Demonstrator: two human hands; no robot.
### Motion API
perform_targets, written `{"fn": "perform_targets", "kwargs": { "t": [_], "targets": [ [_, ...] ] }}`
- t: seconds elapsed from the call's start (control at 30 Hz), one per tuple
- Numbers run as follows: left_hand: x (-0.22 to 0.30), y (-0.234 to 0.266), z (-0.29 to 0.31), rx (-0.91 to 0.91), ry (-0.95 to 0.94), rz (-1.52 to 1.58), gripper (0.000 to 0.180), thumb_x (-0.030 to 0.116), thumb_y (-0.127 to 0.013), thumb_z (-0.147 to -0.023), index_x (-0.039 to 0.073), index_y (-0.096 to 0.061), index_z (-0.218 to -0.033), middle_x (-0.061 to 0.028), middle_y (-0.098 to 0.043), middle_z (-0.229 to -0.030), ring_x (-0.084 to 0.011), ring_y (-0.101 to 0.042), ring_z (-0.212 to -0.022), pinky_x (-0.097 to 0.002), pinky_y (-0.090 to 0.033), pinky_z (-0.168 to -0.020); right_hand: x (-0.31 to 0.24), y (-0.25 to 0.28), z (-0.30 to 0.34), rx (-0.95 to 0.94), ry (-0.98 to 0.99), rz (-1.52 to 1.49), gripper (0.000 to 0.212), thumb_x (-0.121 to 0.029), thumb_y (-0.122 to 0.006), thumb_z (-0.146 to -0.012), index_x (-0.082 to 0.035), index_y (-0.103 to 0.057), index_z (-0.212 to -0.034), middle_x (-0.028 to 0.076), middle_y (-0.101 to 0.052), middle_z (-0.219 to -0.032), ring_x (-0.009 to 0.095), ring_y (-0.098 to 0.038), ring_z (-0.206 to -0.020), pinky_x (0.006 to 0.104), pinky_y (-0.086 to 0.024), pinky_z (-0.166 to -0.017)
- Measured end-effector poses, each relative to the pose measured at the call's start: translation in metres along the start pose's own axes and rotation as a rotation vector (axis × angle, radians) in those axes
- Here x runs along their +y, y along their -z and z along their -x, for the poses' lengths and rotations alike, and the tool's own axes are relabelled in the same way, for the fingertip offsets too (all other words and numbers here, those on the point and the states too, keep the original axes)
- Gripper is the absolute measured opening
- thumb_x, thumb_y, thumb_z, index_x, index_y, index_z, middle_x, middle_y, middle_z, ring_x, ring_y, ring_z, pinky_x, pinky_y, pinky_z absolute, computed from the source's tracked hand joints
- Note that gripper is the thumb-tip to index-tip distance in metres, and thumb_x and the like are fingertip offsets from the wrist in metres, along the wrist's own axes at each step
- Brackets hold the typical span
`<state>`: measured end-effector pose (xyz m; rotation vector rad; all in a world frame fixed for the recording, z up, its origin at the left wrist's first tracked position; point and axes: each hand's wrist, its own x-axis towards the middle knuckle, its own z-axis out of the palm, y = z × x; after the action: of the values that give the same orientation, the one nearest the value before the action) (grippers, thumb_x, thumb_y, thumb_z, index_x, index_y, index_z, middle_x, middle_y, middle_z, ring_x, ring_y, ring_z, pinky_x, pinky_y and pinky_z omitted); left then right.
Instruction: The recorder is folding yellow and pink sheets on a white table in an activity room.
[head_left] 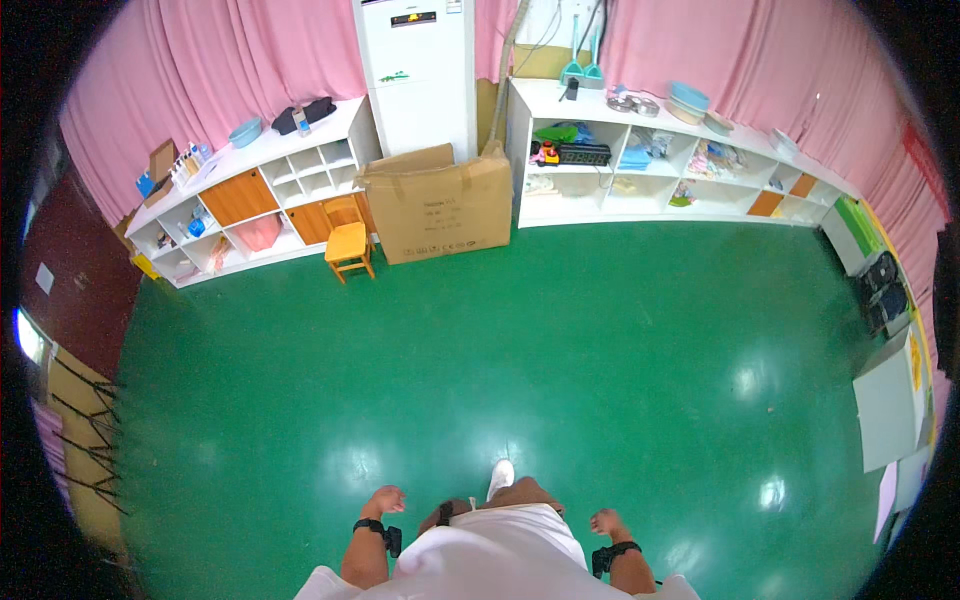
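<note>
Glossy green floor (600,350) surrounds the person, whose left hand (388,499) and right hand (607,521) hang either side of brown shorts (530,492), fingers seemingly bent, how tightly I cannot tell. Black straps (372,525) ring both wrists. Well ahead, a wooden chair (348,243) stands beside a cardboard box (440,212), with white shelf units (348,122) and pink curtains (680,50) beyond.

At the near edge, a person's left hand (386,500) and right hand (607,522) hang above a glossy green floor (480,350), a white shoe (501,478) between them. Far off, a wooden chair (347,245) stands left of a large cardboard box (440,208); pink curtains (690,45) hang behind white shelves (600,207).
</note>
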<state>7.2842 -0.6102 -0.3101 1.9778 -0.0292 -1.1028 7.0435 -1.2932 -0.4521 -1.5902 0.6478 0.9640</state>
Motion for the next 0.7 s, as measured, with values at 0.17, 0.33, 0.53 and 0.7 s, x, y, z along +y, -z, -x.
{"fn": "perform_targets", "kwargs": {
  "t": [0.17, 0.33, 0.53, 0.7],
  "targets": [
    [0.042, 0.084, -0.027, 0.198, 0.309, 0.570, 0.023, 0.008, -0.042, -0.082, 0.000, -0.057, -0.098, -0.0169, -0.063, -0.077, -0.0217, -0.062, -0.061, -0.0317, -0.052, -0.055, -0.227, 0.040, -0.025, 0.316, 0.352, 0.656, 0.019, -0.011, -0.047, -0.075, 0.001, -0.059, -0.081, 0.010, -0.062, -0.073, 0.020, -0.060, -0.064, 0.0320, -0.046, -0.053],
    [0.033, 0.147, -0.081, 0.128, 0.467, 0.657, 0.022, 0.012, -0.044, -0.084, 0.001, -0.058, -0.097, -0.0147, -0.063, -0.077, -0.0206, -0.061, -0.060, -0.0312, -0.051, -0.055, -0.393, 0.076, -0.055, 0.370, 0.332, 0.458, 0.019, -0.008, -0.046, -0.074, 0.002, -0.060, -0.081, 0.011, -0.063, -0.074, 0.020, -0.060, -0.063, 0.0322, -0.049, -0.054],
    [-0.002, 0.281, -0.158, -0.066, 0.038, -0.075, 0.022, 0.019, -0.053, -0.081, 0.004, -0.063, -0.092, -0.0118, -0.066, -0.081, -0.0205, -0.065, -0.068, -0.0330, -0.052, -0.061, -0.515, -0.007, -0.081, 0.447, 0.230, -0.021, 0.016, -0.014, -0.050, -0.076, -0.001, -0.060, -0.080, 0.009, -0.061, -0.071, 0.019, -0.059, -0.063, 0.0331, -0.047, -0.051],
    [0.106, 0.400, -0.234, -0.101, 0.288, -0.216, 0.022, 0.020, -0.058, -0.073, 0.008, -0.067, -0.089, -0.0152, -0.065, -0.081, -0.0288, -0.062, -0.064, -0.0356, -0.051, -0.068, -0.511, -0.058, -0.124, 0.183, 0.075, 0.141, 0.019, -0.024, -0.051, -0.083, -0.007, -0.058, -0.085, 0.008, -0.060, -0.073, 0.017, -0.058, -0.062, 0.0316, -0.045, -0.048]
  ]
}}
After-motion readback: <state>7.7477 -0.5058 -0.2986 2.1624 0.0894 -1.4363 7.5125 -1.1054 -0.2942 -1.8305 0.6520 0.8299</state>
